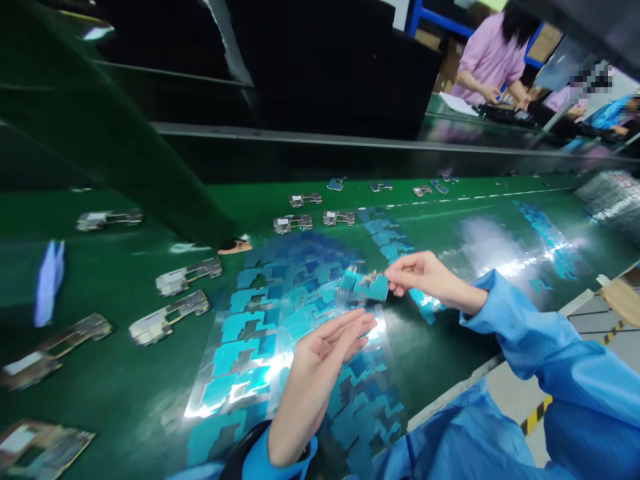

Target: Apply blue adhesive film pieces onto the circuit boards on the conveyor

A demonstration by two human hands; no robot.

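Between finger and thumb, my right hand (417, 277) pinches the right end of a small circuit board (364, 285) with blue-green film on it. The board is raised over a glossy sheet of blue-green cut pieces (240, 327) on the green work surface (165, 393). Just below the board, my left hand (327, 357) has its fingers stretched out and lying near each other, with nothing seen in them. Its fingertips are close to the board's lower edge.
More circuit boards (170, 317) lie at the left and along the back. A slanted green post (150, 153) stands at the left. Blue strips (547, 237) and a stack (613, 197) are at the right. A person in pink (485, 57) works across the line.
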